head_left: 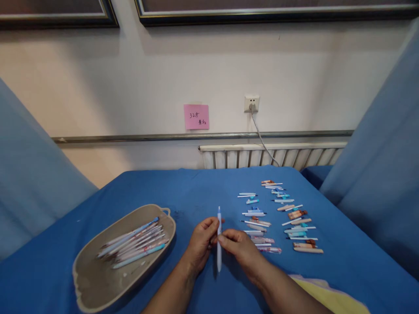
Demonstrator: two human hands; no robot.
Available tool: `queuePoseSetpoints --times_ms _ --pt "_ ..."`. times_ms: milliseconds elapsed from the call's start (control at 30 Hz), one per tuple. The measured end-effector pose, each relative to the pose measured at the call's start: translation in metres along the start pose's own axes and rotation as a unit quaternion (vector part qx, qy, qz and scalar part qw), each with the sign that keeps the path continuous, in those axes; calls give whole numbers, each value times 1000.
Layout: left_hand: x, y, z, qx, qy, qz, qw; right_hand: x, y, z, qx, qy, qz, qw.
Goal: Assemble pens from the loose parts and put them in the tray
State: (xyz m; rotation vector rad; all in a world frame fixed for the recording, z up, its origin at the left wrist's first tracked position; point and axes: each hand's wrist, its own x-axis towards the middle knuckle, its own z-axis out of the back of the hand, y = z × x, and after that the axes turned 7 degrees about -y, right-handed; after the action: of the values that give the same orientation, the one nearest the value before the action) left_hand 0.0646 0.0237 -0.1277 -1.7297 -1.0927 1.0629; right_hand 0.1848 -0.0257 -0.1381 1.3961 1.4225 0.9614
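A pale blue-white pen (219, 257) stands nearly upright in the view, above the middle of the blue-covered table. My left hand (203, 240) pinches its upper part between thumb and fingers. Just below that, my right hand (240, 246) is closed on the pen's middle from the other side. Some fingertips of both hands are hidden behind the pen. To the left, a beige tray (88, 290) holds a pile of pens (139, 240). To the right lie rows of pen parts (258, 227), with barrels, thin refills and small caps or clips in loose groups.
A yellow cloth (330, 296) lies by my right forearm at the near edge. Behind the table are a radiator (235, 158), a wall socket (252, 104) with a plugged-in cord, and a pink note (196, 117). Blue curtains (376, 144) hang at both sides.
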Motion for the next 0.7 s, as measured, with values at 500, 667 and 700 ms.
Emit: queuePoseSetpoints --times_ms 500,667,700 --pt "-11 2 -11 272 -30 -207 939 14 1 14 156 -181 37 970" --pt "-17 -1 -13 319 -27 -225 920 17 -1 19 147 -196 52 968" --pt "-18 -1 -14 326 -26 -223 918 17 -1 19 137 -202 59 968"
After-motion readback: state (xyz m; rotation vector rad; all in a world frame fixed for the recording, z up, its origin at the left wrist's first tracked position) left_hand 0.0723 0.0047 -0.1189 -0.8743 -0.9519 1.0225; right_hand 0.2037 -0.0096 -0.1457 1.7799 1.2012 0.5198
